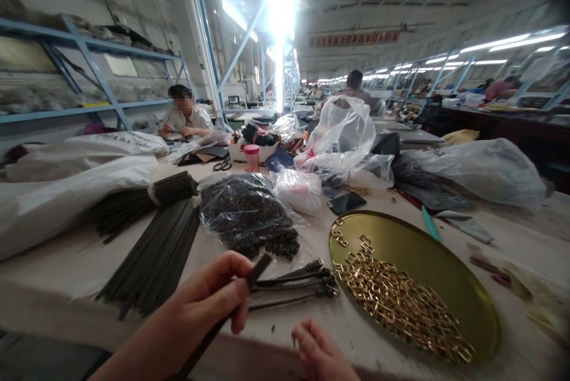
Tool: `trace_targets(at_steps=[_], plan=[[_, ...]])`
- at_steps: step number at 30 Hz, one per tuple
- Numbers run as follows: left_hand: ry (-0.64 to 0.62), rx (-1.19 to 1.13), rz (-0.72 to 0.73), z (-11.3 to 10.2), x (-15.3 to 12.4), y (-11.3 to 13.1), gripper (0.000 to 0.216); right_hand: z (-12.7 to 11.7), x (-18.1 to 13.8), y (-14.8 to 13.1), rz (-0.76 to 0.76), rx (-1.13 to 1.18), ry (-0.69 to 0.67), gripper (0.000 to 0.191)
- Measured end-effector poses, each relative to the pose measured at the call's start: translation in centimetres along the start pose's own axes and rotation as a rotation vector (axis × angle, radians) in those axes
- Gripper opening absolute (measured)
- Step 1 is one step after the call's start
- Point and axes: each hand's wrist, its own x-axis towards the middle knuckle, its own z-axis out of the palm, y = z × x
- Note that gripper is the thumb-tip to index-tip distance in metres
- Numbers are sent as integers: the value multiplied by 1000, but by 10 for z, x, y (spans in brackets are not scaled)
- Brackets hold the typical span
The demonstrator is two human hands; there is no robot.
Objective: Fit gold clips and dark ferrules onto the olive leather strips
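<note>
My left hand (218, 298) is closed around a dark strap (259, 270), pinched between thumb and fingers, its short end pointing up and its length running down below the hand. Low in front, my right hand (318, 348) has its fingertips pressed together; a tiny dark bit shows at them, too small to name. Beyond my left hand lie finished-looking straps (298, 280) with metal pieces at their ends. To the right, gold-coloured rectangular buckles (396, 295) are heaped on a round gold tray (472, 286). A fan of loose dark straps (151, 256) lies to the left.
A tied strap bundle (151, 194), a clear bag of dark small parts (249, 209), a phone (347, 203), scissors (222, 165) and a pink-lidded jar (252, 157) stand farther back. Plastic bags (342, 132) crowd the table. A person (184, 114) sits at the far left.
</note>
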Motion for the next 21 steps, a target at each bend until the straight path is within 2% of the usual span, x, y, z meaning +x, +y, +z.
trace_targets(at_steps=[1,3,5,8,11,13,16,18,21], plan=[[-76,24,-82,11,6,-6,23,-1,0,-11,-73,-29,31,41],[-145,45,-192,33,17,-20,17,0,-2,-35,-213,-113,65,41],[-172,36,-244,48,24,-33,13,1,-3,-51,-256,-182,102,37],[-225,-88,-315,53,27,-48,14,3,-1,-54,-154,-73,66,36],[-275,-284,-370,48,27,-60,19,4,6,-40,39,251,-21,34],[-277,-390,-367,46,28,-67,20,6,12,-31,139,428,-72,37],[-258,-486,-368,45,30,-76,24,8,19,-24,253,554,-108,42],[-240,-513,-402,45,31,-80,24,8,21,-24,265,564,-95,42],[-206,-538,-468,44,32,-84,25,8,21,-25,158,491,-36,38]])
